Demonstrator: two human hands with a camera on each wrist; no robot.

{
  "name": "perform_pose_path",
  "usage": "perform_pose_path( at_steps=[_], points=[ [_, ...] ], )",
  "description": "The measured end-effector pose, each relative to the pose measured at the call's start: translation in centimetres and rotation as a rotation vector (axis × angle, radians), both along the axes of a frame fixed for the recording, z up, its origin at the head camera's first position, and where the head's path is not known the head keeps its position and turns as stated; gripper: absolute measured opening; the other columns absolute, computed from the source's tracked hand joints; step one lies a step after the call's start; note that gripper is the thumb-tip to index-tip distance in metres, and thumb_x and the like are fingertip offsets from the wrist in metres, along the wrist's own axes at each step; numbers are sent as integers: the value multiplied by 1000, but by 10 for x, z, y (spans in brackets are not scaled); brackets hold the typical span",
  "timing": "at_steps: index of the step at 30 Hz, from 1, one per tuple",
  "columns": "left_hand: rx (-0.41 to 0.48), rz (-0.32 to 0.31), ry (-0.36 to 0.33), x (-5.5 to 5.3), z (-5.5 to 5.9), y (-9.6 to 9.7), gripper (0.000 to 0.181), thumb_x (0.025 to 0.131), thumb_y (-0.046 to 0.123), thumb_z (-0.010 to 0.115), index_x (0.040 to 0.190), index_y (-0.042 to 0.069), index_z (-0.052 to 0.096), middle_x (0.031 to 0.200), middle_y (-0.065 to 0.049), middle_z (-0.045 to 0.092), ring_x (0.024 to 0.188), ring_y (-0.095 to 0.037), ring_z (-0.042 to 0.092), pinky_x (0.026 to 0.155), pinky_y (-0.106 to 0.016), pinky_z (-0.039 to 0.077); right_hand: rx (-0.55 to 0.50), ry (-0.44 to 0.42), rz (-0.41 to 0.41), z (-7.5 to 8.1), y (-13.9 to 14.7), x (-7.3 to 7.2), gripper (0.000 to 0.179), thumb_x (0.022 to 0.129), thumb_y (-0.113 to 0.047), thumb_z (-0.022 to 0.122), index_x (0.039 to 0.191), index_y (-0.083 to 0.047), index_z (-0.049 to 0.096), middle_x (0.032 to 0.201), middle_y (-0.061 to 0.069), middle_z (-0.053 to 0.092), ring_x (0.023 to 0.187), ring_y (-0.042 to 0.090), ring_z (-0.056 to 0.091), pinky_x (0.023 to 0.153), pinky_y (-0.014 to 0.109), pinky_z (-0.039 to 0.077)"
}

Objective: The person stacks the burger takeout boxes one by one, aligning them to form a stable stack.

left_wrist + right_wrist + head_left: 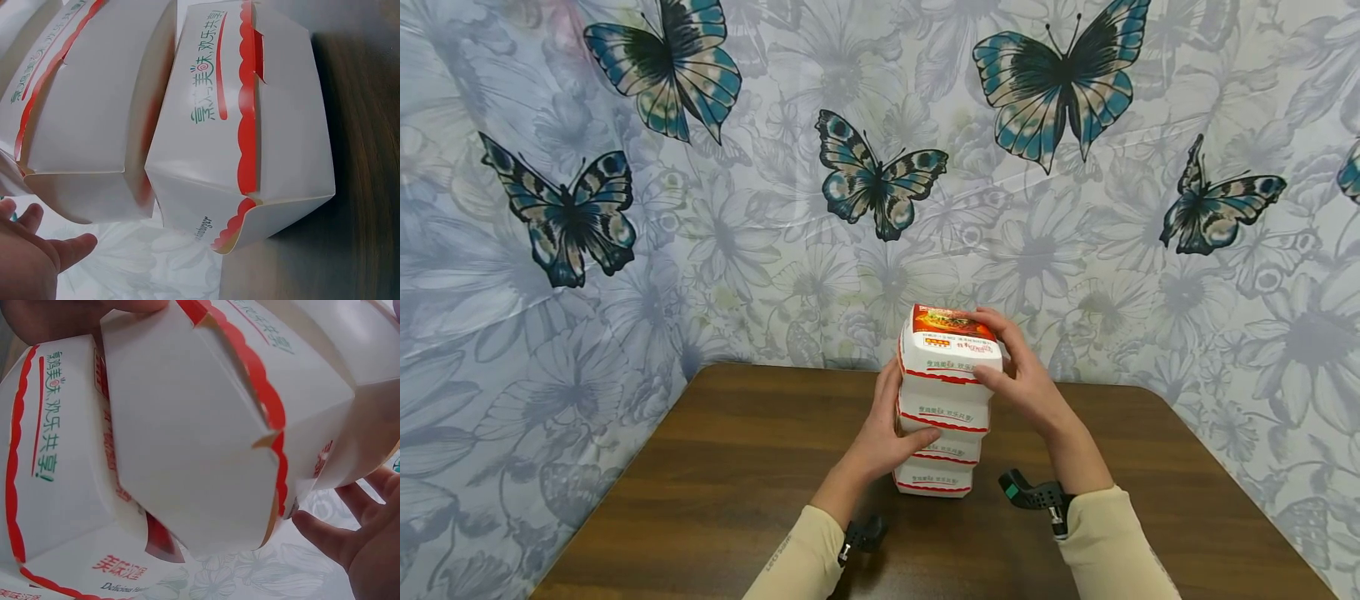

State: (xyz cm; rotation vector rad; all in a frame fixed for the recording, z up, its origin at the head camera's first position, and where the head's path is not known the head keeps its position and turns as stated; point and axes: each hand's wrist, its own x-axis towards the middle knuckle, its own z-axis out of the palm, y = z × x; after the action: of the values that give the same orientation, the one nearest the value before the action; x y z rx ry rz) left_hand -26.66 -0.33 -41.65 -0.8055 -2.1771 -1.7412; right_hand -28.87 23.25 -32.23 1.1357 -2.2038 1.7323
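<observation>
Several white cardboard burger boxes with red scalloped edges stand stacked on the table, leaning slightly. The top burger box shows a burger picture on its red lid. My left hand holds the stack from the left, fingers along its side and thumb across the front of a middle burger box. My right hand grips the right side of the top box, thumb on its front corner and fingertips over the lid. The bottom burger box sits on the wood in the left wrist view.
The brown wooden table extends to both sides of the stack. Behind it hangs a pale floral cloth printed with teal butterflies. Black wrist-camera mounts project from both cuffs near the table.
</observation>
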Motion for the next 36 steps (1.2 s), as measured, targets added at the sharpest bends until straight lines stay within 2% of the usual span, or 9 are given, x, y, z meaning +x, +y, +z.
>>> perform_pose_path(
  at_steps=[6,10,17,20,22,29,36],
  points=[
    [-19,20,-7,1,1,-1,101,83,41,79,158,43,11,167,8,0,153,-20,12,118,-61,24,-44,29,-75,-1,0,-4,64,94,-7,59,152,-18,36,161,1,20,113,33,56,75,33,59],
    [-30,33,-13,2,0,-1,102,83,41,78,159,42,10,168,8,-1,155,-22,7,118,-63,22,-42,39,-106,-2,1,-5,63,94,-9,59,152,-17,36,162,2,18,126,28,46,78,28,57],
    [-22,34,-27,2,1,0,103,82,42,78,157,45,9,165,17,0,154,-19,10,118,-62,22,-31,22,-95,-1,1,-4,64,93,-11,59,152,-20,36,164,-2,13,136,36,39,82,29,57],
    [-13,25,-38,2,1,0,103,82,41,79,157,47,8,164,20,0,152,-18,15,117,-62,24,-9,32,-114,-1,1,-4,65,93,-12,60,152,-21,37,165,-2,13,149,30,19,87,26,53],
    [-8,22,-41,2,1,0,104,82,40,79,157,48,8,164,20,1,151,-17,17,117,-61,25,-2,39,-123,-2,0,-4,65,92,-12,61,152,-21,36,165,-2,12,152,29,13,89,25,51],
    [-9,30,-37,2,1,0,105,81,44,79,157,46,7,164,18,2,152,-18,14,118,-61,22,-5,43,-129,-3,-1,-4,67,92,-12,60,153,-20,34,166,-2,8,152,31,12,86,24,52],
    [-24,42,-25,3,1,-1,107,80,48,79,157,46,5,165,18,3,153,-16,10,119,-61,20,-13,57,-138,-6,0,-6,69,91,-11,61,153,-19,33,166,-2,8,154,26,4,88,23,52]
  ],
)
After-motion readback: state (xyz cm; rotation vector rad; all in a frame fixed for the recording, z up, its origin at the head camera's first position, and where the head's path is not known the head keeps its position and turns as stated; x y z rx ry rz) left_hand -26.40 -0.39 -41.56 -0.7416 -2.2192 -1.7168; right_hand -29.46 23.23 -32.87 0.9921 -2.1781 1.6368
